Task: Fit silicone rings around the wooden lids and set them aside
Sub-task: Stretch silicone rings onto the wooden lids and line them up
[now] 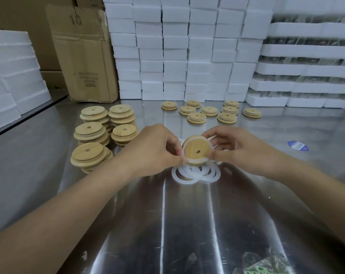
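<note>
A round wooden lid (196,148) with a small centre hole is held up above the steel table, tilted toward me. A white silicone ring (189,161) lies around its rim. My left hand (155,149) pinches the ring and lid at the lower left edge. My right hand (235,147) grips the lid's right edge with thumb and fingers. Several loose white rings (195,174) lie overlapped on the table just below. Stacks of bare wooden lids (100,135) stand to the left. Several lids (209,111) sit spread out singly at the back.
The shiny steel table (187,224) runs to my body. White foam boxes (187,48) are stacked high behind, with a cardboard carton (84,56) at the back left. A blue oval sticker (298,145) lies on the right. A crumpled plastic bag (266,264) sits near the front.
</note>
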The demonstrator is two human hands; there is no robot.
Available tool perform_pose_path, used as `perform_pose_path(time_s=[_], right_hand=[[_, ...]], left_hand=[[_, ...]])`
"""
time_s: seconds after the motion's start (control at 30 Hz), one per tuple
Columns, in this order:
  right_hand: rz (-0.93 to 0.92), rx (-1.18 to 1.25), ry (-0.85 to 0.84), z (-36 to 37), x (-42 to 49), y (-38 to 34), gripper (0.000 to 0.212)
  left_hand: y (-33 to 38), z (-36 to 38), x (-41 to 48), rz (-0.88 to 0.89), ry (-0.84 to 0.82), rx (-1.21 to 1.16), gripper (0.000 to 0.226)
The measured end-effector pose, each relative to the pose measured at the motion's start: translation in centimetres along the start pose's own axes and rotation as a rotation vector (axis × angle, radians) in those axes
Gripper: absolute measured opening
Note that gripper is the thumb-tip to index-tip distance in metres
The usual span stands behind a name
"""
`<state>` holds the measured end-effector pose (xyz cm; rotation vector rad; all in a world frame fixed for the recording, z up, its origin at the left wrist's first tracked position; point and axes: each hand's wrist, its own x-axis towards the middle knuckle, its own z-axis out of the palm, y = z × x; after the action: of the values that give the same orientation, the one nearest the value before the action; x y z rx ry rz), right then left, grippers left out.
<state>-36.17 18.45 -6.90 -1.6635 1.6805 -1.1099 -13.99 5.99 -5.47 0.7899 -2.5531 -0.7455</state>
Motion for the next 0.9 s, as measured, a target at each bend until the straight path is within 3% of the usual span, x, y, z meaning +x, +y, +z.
perform_pose_path(time_s=[0.1,0.47,0.67,0.9], right_hand=[[-0.034,-0.087,-0.015,0.4,-0.1,-0.2,0.024],[0.020,-0.018,0.031,0.5,-0.1,-0.4,0.022],[0.048,0.278,0.213,0.2,-0.3,-1.8,0.024],[0.141,0.436,0.200,0.8,-0.7,-2.5,0.018]], left_hand=[[0.2,0.0,0.0,-0.014,0.000,0.011,0.014],[0.5,0.6,-0.2,-0.074,0.039,-0.005,0.021],[0.5,-0.5,0.1,-0.062,0.050,-0.306,0.013],[0.3,-0.6,0.0,-0.060,0.073,-0.407,0.009]])
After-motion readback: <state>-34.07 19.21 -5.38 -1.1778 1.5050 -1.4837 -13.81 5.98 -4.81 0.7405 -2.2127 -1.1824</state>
